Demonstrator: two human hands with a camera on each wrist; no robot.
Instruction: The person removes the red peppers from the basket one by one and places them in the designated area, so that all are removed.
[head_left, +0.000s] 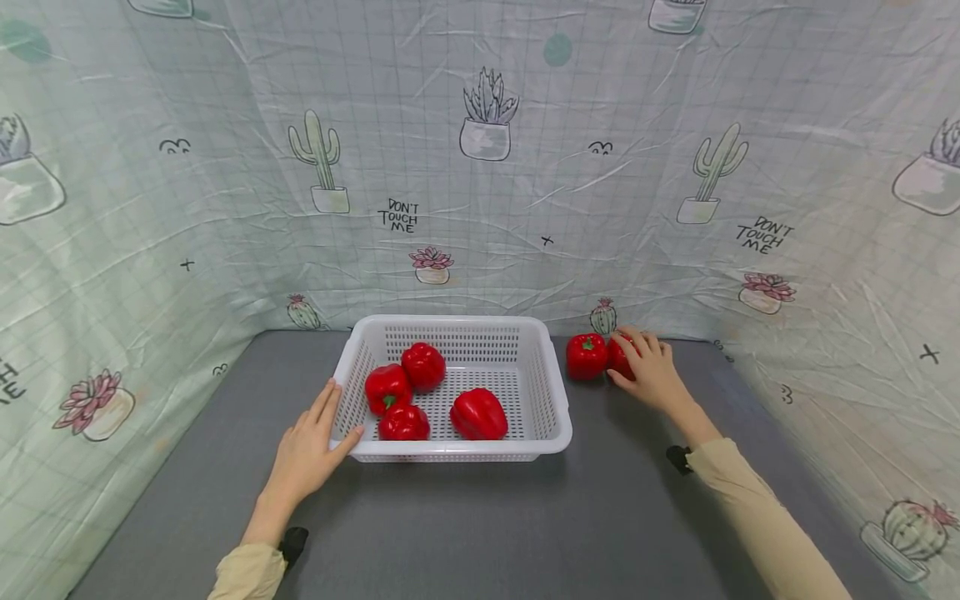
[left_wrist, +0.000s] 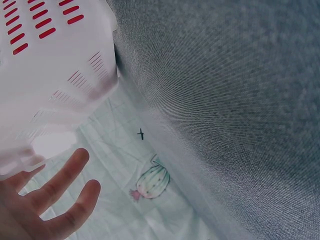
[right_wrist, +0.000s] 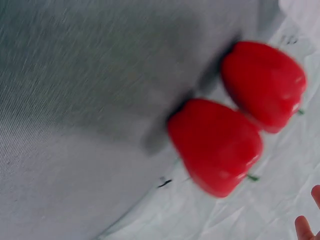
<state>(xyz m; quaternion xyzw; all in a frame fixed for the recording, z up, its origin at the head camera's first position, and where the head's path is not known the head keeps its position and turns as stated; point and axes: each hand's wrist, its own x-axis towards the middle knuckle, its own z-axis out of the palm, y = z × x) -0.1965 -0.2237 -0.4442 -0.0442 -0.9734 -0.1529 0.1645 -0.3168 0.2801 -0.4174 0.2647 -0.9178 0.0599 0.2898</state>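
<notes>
A white slotted plastic basket (head_left: pixel 465 447) stands on the grey table with several red bell peppers (head_left: pixel 478 414) inside. My left hand (head_left: pixel 306 450) is at its front left corner, fingers stretched along the left side and thumb by the front rim. In the left wrist view, the left fingers (left_wrist: pixel 60 187) look straight and spread beside the basket wall. Two more red bell peppers sit right of the basket, a left one (head_left: pixel 586 357) and a right one (right_wrist: pixel 215 147). Over the right one is my right hand (head_left: pixel 651 371), its fingertips apart from the pepper in the right wrist view.
A light curtain (head_left: pixel 487 200) printed with cacti hangs behind the table and along both sides. The grey tabletop (head_left: pixel 480 525) extends in front of the basket and between the forearms. The basket's back rim is close to the curtain.
</notes>
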